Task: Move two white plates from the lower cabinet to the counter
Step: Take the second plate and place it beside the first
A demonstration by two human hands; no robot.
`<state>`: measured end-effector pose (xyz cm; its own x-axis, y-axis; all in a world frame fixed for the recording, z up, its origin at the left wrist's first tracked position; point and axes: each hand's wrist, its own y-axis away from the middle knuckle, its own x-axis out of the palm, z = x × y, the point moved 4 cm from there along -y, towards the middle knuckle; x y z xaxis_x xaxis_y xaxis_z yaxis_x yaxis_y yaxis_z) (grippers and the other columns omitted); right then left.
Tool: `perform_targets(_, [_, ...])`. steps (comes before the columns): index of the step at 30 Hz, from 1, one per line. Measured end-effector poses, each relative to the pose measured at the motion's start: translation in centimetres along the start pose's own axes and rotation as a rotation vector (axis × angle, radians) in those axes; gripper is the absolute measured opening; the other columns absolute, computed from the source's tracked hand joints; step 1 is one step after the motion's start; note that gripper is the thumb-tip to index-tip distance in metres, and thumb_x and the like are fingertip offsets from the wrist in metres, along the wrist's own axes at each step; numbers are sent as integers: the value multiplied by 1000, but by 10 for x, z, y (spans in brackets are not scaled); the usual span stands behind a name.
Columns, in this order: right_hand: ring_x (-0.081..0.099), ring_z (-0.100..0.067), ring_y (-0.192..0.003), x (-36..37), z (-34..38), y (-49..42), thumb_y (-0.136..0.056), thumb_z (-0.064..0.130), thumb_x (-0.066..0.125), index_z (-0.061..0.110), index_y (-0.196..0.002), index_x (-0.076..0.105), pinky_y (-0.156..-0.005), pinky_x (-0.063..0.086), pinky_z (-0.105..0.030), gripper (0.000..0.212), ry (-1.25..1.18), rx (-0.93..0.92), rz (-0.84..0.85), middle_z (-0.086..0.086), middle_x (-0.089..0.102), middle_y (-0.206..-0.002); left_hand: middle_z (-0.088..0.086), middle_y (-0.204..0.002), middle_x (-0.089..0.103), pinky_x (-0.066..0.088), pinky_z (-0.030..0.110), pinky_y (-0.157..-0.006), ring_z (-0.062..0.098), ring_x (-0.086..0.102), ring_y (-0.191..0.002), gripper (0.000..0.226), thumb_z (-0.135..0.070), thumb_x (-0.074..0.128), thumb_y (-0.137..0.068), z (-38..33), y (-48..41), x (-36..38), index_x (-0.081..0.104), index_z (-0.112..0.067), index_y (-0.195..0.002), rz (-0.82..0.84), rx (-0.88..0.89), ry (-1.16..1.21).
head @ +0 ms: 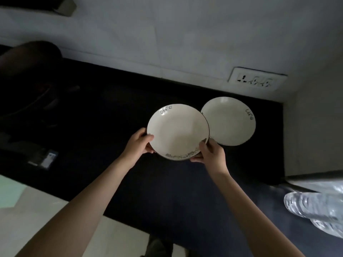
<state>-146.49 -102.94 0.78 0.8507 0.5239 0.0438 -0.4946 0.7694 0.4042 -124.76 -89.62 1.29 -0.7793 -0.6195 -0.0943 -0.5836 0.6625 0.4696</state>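
- Near plate (178, 131) gripped by both hands above dark counter (115, 115): left hand (138, 143) on left rim, right hand (209, 152) on lower-right rim.
- Second plate (229, 120) flat on counter, just beside, rims overlapping.

The near plate (178, 131) carries the handwritten word "life" in dark script on its rim, on the far side from the fingers (148, 138) that grip its edge. The far plate (229, 120) bears the same word "life", turned sideways on its right rim, well apart from any finger. The drawn band on the near plate's rim between the fingers holds no legible letters.
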Motion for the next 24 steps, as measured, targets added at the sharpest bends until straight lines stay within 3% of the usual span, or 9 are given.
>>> perform_targets(5, [75,-21,-66,39,-10,-49,-97,9,53,12,-89,66,-56,60,-29,16,-43,15,-85,-1,75,-72,3,-100,70,54,22,-56,8,70,-68,17,-20,56,-90,-5,-65,-27,64,-26,-103,15,1,-49])
perform_targets(10, [75,-19,-67,59,-13,-82,-98,12,54,4,-104,66,-57,61,-29,15,-18,26,-158,-13,72,-88,3,-105,69,55,22,-61,12,70,-78,24,-19,55,-91,-8,-105,-41,62,-19,-115,63,7,-88])
perform_targets(19, [75,-18,-68,63,-12,-106,-96,10,57,4,-104,67,-57,61,-30,14,-11,43,-265,-10,74,-86,-7,-87,72,55,20,-59,6,69,-69,18,-15,55,-90,-12,-138,-37,64,-19,-106,90,32,-60])
perform_targets(24, [76,-19,-69,64,-10,-110,-95,12,59,5,-104,69,-57,61,-29,15,4,36,-298,-9,75,-86,-1,-92,70,55,18,-59,3,69,-67,23,-13,55,-91,-10,-144,-38,62,-13,-113,91,41,-84])
